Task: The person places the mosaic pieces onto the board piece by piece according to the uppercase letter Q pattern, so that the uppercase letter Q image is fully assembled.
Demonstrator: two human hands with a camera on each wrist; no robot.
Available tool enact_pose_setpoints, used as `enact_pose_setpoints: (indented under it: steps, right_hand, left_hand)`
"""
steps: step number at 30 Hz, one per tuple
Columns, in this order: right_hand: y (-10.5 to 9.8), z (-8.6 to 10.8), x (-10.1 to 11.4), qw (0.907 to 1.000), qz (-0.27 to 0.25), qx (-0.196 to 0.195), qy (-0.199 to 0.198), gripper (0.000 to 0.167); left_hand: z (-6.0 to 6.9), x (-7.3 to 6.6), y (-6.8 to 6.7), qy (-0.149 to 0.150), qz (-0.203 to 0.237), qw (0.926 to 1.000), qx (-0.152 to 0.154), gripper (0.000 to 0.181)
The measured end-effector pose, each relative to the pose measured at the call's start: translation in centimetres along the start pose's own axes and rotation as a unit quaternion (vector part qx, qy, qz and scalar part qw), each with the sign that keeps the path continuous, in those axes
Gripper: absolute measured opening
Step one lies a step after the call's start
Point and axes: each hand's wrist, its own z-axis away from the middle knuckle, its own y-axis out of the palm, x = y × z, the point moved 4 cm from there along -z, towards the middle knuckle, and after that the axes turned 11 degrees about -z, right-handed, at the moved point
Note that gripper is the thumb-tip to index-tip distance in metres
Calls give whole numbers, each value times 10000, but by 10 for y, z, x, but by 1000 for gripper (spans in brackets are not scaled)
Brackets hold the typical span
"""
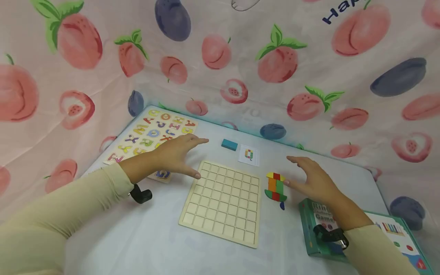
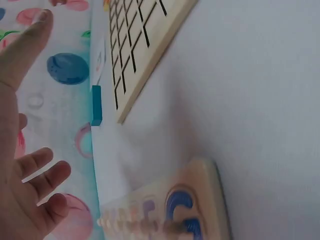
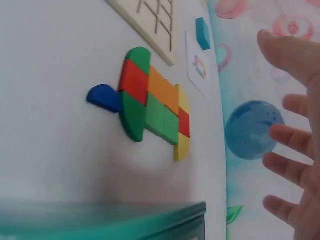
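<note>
My left hand [image 1: 175,153] hovers between the alphabet puzzle board [image 1: 148,142] and a wooden grid board [image 1: 223,202], fingers spread, holding nothing. Over the table's right side, my right hand [image 1: 311,179] is spread too, its palm free. Beneath its thumb lies a flat figure of coloured blocks [image 3: 155,105]: red, orange, green and yellow pieces set together, with a blue half-round piece [image 3: 104,97] touching one end. Behind the grid board are a pattern card [image 1: 249,155] showing a similar block figure and a small teal box [image 1: 229,144].
A green game box [image 1: 309,229] stands at the right front, under my right forearm. A fruit-printed curtain [image 1: 213,91] hangs along the table's back and sides. The white table [image 1: 144,236] carries everything.
</note>
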Motion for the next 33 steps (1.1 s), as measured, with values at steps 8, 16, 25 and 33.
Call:
enact_pose_setpoints:
  steps: [8, 16, 25, 33]
  right_hand:
    - [11, -11, -6, 9952, -842, 78, -502, 58]
    - [21, -31, -9, 9926, -1072, 453, -349, 44]
    - [36, -49, -18, 9899, -1194, 686, 322, 35]
    - [46, -61, -23, 9827, -1408, 855, 842, 31]
  left_hand:
    - [3, -4, 25, -149, 1202, 9905, 655, 103]
    - [7, 0, 47, -639, 1708, 9796, 850, 88]
    - [9, 0, 53, -553, 1571, 9844, 560, 61]
    - [7, 2, 56, -590, 1543, 9850, 488, 57]
